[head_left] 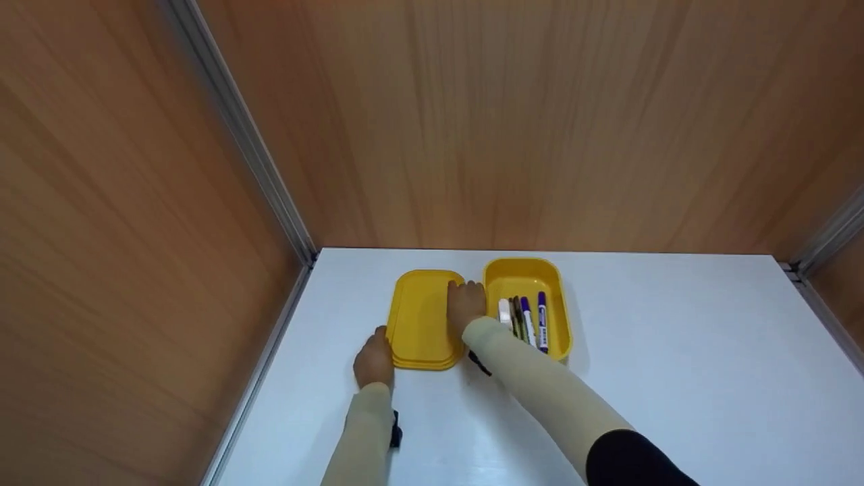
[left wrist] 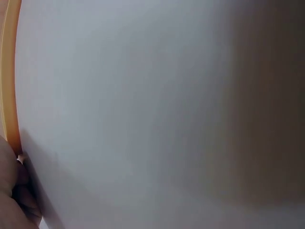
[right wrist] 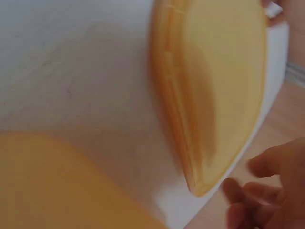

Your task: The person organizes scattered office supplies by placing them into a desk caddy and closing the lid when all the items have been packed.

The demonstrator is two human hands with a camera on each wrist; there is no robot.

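Nearest, low in the head view, the left hand (head_left: 373, 364) touched the near left corner of the yellow lid (head_left: 424, 318), its fingers too hidden to tell how they lay. Farther up, the right hand (head_left: 466, 304) rested on the lid's right edge, fingers loosely spread. The lid lay flat on the white table (head_left: 675, 351), centre frame. Just right stood the yellow box (head_left: 523, 277) with markers (head_left: 530, 320).

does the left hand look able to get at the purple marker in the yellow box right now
Probably not directly: the left hand sits at the flat yellow lid's far side, and the right forearm crosses before the purple marker.
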